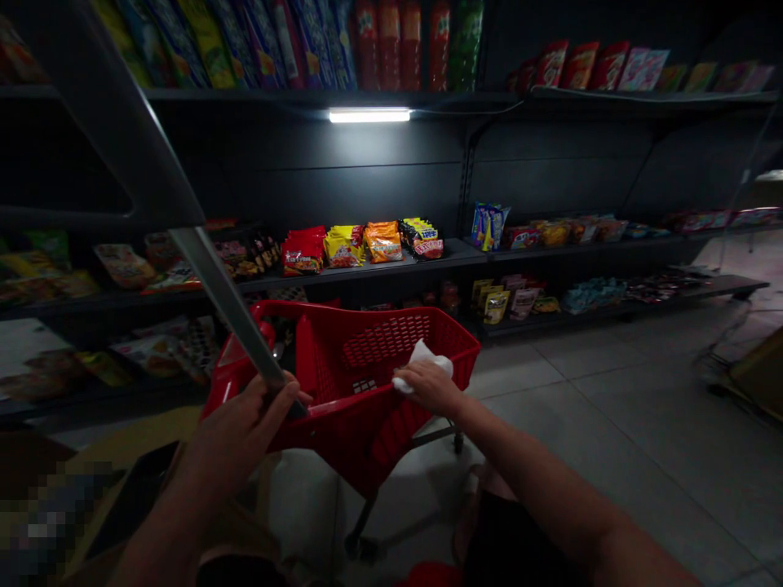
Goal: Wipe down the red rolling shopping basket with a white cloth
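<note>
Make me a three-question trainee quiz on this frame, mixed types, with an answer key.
1. Which hand holds the white cloth?
2. True or false: the shopping cart has a red basket.
3. Is the lit tube lamp A) above the upper shelf, B) below it, or C) inside the cart?

Key: 1. The right hand; the left hand is on the grey bar. 2. True. 3. B.

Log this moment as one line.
left hand: holding grey bar | right hand: holding white cloth at near rim of red cart | behind: packets on shelves
</note>
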Demonstrator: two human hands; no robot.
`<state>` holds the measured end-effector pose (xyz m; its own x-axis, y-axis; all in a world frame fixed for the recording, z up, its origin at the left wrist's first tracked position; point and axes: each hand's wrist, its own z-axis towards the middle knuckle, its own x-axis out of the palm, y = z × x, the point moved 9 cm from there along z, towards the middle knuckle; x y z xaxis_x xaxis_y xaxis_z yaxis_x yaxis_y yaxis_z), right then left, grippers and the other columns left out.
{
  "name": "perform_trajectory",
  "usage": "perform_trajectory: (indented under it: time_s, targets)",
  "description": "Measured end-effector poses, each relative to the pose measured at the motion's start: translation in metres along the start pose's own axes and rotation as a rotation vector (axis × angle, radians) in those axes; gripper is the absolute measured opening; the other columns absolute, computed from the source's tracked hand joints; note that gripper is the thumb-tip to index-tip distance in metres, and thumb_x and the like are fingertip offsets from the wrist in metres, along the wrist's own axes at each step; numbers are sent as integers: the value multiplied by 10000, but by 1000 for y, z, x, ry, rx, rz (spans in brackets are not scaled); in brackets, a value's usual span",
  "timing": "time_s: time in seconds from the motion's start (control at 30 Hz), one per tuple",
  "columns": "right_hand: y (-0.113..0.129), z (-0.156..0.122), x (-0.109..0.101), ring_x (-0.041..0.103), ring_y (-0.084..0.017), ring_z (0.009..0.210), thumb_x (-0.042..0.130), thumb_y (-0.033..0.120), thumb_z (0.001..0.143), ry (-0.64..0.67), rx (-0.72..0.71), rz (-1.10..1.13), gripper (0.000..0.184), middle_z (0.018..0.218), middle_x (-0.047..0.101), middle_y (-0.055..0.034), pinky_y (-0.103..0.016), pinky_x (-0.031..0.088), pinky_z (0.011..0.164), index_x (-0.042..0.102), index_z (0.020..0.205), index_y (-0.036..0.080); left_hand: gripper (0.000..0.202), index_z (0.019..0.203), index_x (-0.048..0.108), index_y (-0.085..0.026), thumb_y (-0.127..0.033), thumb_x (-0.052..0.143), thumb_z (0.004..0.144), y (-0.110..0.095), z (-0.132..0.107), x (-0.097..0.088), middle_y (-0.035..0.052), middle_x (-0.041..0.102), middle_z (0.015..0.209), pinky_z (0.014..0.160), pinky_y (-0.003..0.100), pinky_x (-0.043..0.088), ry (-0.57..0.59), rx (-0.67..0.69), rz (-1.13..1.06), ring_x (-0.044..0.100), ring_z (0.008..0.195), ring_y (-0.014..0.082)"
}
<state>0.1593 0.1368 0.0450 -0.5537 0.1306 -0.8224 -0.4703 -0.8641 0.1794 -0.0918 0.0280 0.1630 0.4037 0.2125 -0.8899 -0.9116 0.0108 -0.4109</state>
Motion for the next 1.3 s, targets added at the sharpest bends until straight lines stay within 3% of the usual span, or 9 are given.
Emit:
perform_trajectory:
  time_s: [0.17, 0.33, 0.47, 0.63, 0.73, 0.83, 1.03, 1.13, 1.3]
  targets:
    - [-145, -72, -36, 600, -243, 1040, 483, 320, 976, 30, 339, -160, 271, 1062, 692, -139, -405, 384, 999, 663, 1097, 157, 534, 918, 737, -264, -628, 347, 919, 17, 18, 0, 17, 727, 1159, 860, 322, 518, 52, 11, -25, 680, 1022, 243]
    - [-163, -84, -44, 605, -249, 1060, 426, 314, 991, -5, 417, -137, 309, 1104, 696, -140, -417, 394, 1014, 662, 1115, 157, 548, 942, 737, -269, -618, 314, 931, 11, 24, 0, 37, 724, 1157, 864, 324, 510, 39, 28, 11, 680, 1021, 243]
    - [-104, -59, -27, 618, -248, 1047, 500, 274, 962, -139, 359, -20, 244, 1097, 708, -114, -422, 413, 1005, 680, 1103, 187, 549, 990, 712, -272, -614, 285, 942, 4, 17, 4, 17, 734, 1115, 887, 324, 499, 71, 5, 9, 683, 1009, 229]
    - [56, 2, 4, 554, -186, 1245, 500, 255, 966, -316, 161, 266, 342, 1294, 648, -62, -410, 327, 1136, 587, 1296, 237, 540, 1029, 685, -262, -587, 260, 954, -1, 12, 8, 14, 715, 1172, 865, 312, 499, 76, -10, 75, 678, 1015, 221]
    - [158, 26, 32, 297, -217, 1456, 516, 362, 955, -223, -89, 218, 538, 1516, 438, -82, -448, 189, 1209, 422, 1464, 215, 513, 1134, 632, -236, -545, 260, 963, -4, 9, 9, 52, 722, 1139, 857, 308, 503, 69, 15, 153, 683, 1021, 225]
    - [193, 16, 65, 215, -201, 1484, 501, 300, 954, -120, -253, 55, 581, 1553, 385, -45, -442, 129, 1226, 346, 1510, 236, 501, 1184, 595, -211, -527, 279, 956, -7, 6, 9, 89, 721, 1124, 845, 325, 507, 81, 44, 223, 687, 1025, 252]
    - [66, -57, 78, 378, -245, 1385, 482, 128, 908, -202, 132, -36, 550, 1464, 482, -73, -488, 247, 1176, 471, 1432, 296, 515, 1186, 571, -196, -534, 259, 955, 0, 7, 8, 103, 740, 995, 798, 363, 510, 79, -1, 306, 709, 928, 283]
    - [5, -83, 61, 386, -260, 1355, 438, 102, 892, -436, 438, 47, 502, 1417, 473, -98, -498, 320, 1130, 557, 1346, 278, 499, 1195, 559, -192, -518, 260, 965, -6, 10, 11, 110, 737, 1006, 807, 348, 504, 81, 11, 314, 705, 962, 274]
    - [5, -81, 66, 431, -261, 1239, 484, 226, 909, -745, 720, 289, 414, 1289, 467, -142, -519, 373, 1076, 521, 1319, 194, 502, 1189, 550, -175, -497, 221, 989, -30, 13, 17, 116, 743, 932, 733, 349, 497, 61, -82, 410, 720, 891, 293]
